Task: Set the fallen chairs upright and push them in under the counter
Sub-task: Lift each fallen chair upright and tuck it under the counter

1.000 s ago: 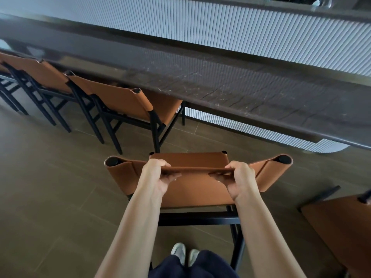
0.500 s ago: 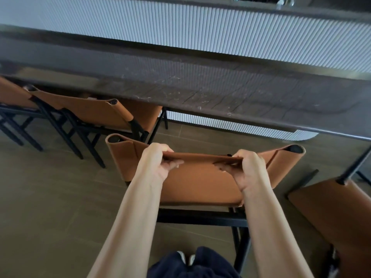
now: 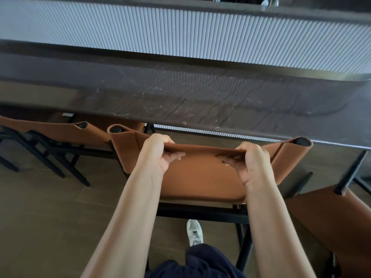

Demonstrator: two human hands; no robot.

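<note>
Fingers of the left hand (image 3: 158,155) and right hand (image 3: 250,163) curled over, pinching the tan chair's backrest (image 3: 202,177), seemingly touching the dark counter (image 3: 200,101).

- Three tan leather chairs show: an upright chair (image 3: 200,177) in the middle, a neighbouring chair (image 3: 50,129) on the left, and a tipped chair (image 3: 331,217) at lower right.
- One dark stone table (image 3: 200,93).
- Two hands: left hand (image 3: 158,153), right hand (image 3: 251,163).
- One white shoe (image 3: 194,232).
</note>
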